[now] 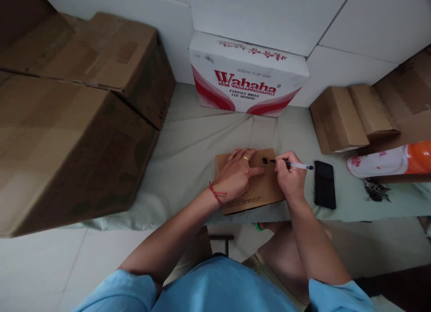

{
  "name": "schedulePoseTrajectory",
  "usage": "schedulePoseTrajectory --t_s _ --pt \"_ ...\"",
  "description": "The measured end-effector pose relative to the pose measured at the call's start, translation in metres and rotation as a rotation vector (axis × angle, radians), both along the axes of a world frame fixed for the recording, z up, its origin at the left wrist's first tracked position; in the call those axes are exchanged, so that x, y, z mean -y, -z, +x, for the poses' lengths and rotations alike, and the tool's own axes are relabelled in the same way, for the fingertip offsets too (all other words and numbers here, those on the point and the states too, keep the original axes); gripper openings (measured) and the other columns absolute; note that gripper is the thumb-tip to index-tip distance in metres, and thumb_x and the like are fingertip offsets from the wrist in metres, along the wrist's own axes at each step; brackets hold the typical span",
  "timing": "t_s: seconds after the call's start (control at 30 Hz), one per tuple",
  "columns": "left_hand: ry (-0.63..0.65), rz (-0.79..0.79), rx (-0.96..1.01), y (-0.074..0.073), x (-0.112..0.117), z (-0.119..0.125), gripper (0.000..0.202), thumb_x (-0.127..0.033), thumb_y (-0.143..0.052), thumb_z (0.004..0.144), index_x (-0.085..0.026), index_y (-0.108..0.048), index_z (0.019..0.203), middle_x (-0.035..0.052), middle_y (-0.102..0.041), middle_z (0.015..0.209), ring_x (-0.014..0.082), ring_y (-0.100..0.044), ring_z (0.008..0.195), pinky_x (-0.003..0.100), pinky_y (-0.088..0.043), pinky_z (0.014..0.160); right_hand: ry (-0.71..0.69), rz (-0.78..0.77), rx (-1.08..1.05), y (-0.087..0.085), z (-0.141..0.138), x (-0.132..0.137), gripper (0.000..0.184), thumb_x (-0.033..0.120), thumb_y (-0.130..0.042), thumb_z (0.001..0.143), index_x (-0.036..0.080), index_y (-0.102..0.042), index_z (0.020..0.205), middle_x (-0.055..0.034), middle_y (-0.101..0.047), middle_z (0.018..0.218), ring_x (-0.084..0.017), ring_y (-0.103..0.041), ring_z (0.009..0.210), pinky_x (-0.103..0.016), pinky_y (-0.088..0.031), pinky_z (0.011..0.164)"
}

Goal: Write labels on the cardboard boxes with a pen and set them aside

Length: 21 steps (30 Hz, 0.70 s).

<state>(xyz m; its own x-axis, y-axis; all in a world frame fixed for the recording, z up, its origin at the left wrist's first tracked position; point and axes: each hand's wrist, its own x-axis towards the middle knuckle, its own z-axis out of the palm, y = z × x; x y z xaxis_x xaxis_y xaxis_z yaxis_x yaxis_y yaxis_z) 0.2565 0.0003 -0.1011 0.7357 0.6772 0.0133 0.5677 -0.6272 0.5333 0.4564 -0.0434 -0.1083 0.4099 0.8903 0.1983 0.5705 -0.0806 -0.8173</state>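
Pinching a clear-barrelled pen (298, 165) in my right hand (291, 181), I hold its tip just beside the dark hole (265, 161) in the printed brown cardboard (264, 188) on the cloth-covered desk (188, 155). My left hand (234, 173), fingers open, lies across the cardboard's nine o'clock side. At its three sits a black smartphone (325, 185); at twelve, a Wahaha water carton (245, 83).

A single view from the person's head, forward and steeply downward, near above the pale green cloth (188, 146).

Pale green cloth (182, 155) carries boxes (249, 85), cardboard (261, 189), a phone (325, 185) and, apparently, keys (376, 191).
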Motion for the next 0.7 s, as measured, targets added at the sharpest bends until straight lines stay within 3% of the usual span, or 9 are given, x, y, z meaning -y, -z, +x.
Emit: schedulePoseTrajectory --t_s 0.23,0.43,0.5,0.6,0.7 --pt "0.012 0.004 -0.024 -0.001 0.0 -0.001 0.049 -0.01 -0.062 0.099 -0.036 -0.081 0.136 0.0088 -0.048 0.173 0.0385 -0.042 0.16 0.061 -0.032 0.134 -0.023 -0.006 0.007 0.0 0.001 0.004 0.017 0.031 -0.057 0.087 0.024 -0.058 0.072 0.0065 -0.05 0.058 -0.013 -0.046 0.057 -0.028 -0.036 0.059" --pt "0.005 0.063 0.024 0.004 0.001 -0.001 0.046 -0.011 -0.061 0.099 -0.037 -0.083 0.129 0.007 -0.053 0.167 0.0378 -0.048 0.156 0.062 -0.037 0.131 -0.177 0.047 0.042 -0.001 -0.002 0.008 0.017 0.029 -0.057 0.091 0.023 -0.062 0.076 0.0052 -0.055 0.062 -0.012 -0.05 0.058 -0.027 -0.041 0.06" --pt "-0.006 0.085 0.06 0.008 0.001 -0.002 0.045 -0.011 -0.059 0.1 -0.037 -0.083 0.128 0.0078 -0.055 0.165 0.037 -0.05 0.154 0.062 -0.039 0.13 -0.111 0.094 0.075 0.002 0.006 0.007 0.017 0.035 -0.058 0.097 0.022 -0.069 0.092 0.0033 -0.063 0.07 -0.014 -0.057 0.064 -0.028 -0.047 0.067" --pt "-0.027 0.12 0.122 0.015 0.001 -0.003 0.039 -0.012 -0.058 0.1 -0.03 -0.081 0.126 0.0115 -0.058 0.161 0.0359 -0.054 0.15 0.061 -0.043 0.128 0.054 0.156 0.229 0.008 0.034 0.005 0.026 0.04 -0.055 0.102 0.022 -0.071 0.113 -0.0057 -0.076 0.096 -0.021 -0.07 0.088 -0.036 -0.056 0.084" --pt "-0.056 0.127 0.17 0.019 0.0 -0.003 0.027 -0.013 -0.057 0.1 -0.02 -0.073 0.12 0.0168 -0.062 0.155 0.0342 -0.059 0.145 0.06 -0.045 0.126 0.087 -0.035 0.504 0.017 0.068 0.007 0.031 0.031 -0.051 0.099 0.02 -0.074 0.117 -0.0139 -0.073 0.112 -0.027 -0.07 0.099 -0.042 -0.056 0.089"
